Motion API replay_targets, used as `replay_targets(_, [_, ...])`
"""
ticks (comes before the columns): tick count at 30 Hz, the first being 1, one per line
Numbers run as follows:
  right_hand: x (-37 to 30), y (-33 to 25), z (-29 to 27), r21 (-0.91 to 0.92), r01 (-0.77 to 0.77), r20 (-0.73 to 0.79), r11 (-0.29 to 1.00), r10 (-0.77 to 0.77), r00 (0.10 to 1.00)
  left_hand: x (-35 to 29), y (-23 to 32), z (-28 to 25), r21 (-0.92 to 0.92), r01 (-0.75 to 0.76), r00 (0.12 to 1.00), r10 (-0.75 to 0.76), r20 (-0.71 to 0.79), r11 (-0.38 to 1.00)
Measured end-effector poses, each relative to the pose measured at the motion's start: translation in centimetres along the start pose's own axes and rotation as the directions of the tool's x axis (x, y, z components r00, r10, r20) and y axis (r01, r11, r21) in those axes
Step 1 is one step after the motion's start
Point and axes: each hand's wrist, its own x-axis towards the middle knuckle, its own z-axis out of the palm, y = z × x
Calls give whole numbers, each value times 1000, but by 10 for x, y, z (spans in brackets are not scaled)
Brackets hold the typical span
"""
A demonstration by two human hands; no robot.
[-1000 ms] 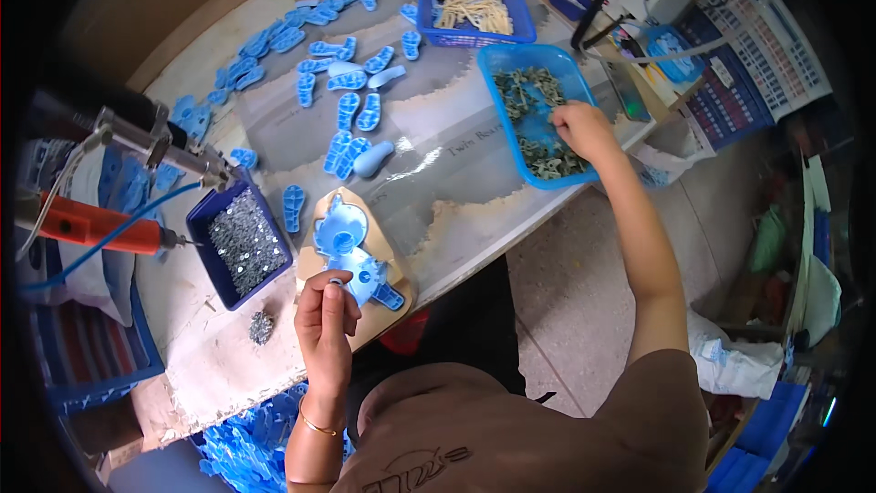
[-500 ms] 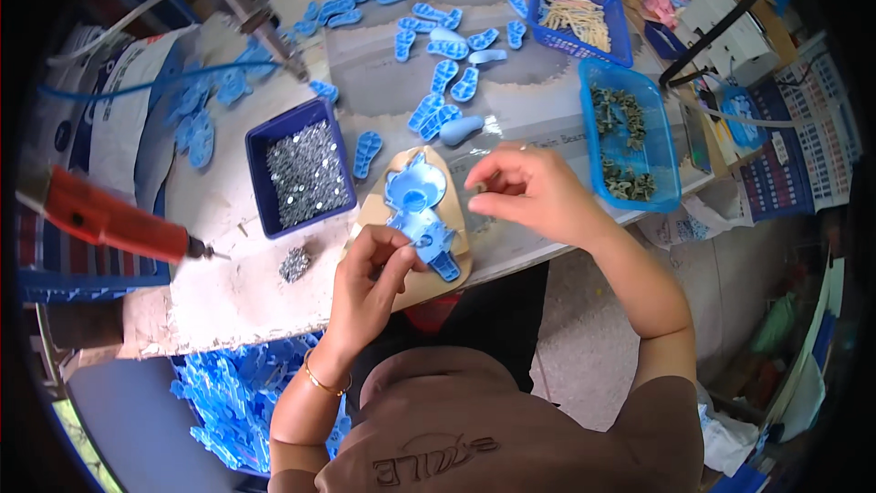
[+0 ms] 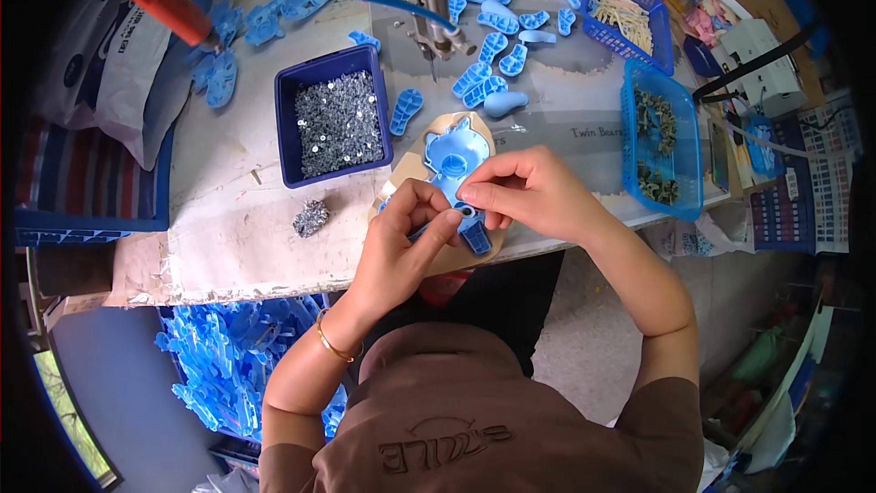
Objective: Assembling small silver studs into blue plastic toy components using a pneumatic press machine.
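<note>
A light-blue, bear-shaped plastic shell (image 3: 456, 152), hollow side up, lies on a tan shaped board (image 3: 412, 170) at the table's front edge. My left hand (image 3: 408, 239) has its thumb and fingers closed at the shell's left side. From the right, my right hand (image 3: 534, 194) reaches over the middle of the shell with its fingertips pinched together; what is between them is hidden. A small dark ring-like part (image 3: 468, 212) shows in the shell just below those fingertips. Both hands touch or nearly touch each other there.
A dark-blue bin (image 3: 286, 128) of small metal screws stands left, with a small screw heap (image 3: 311, 218) before it. Loose blue parts (image 3: 481, 82) lie beyond. A light-blue tray (image 3: 693, 169) holds small dark pieces. A red screwdriver (image 3: 169, 5) and metal tool (image 3: 424, 0) hang overhead.
My right hand has moved left and down to the shell, bringing the small dark piece it pinched. My left hand stays at the shell. The view has shifted; the hanging tools appear elsewhere.
</note>
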Motion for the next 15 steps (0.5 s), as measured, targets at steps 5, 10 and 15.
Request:
replay_targets(5, [-2, -1, 2, -12, -13, -15, 1000, 13, 1000, 1, -6, 5, 137, -45, 998, 50, -35, 990])
replay_targets(10, [-5, -3, 2, -58, -15, -36, 998, 13, 999, -3, -7, 6, 311, -75, 990, 109, -92, 947])
replay_targets(15, [-2, 8, 0, 57, 29, 158, 998, -38, 987, -7, 0, -2, 341, -78, 997, 78, 14, 937])
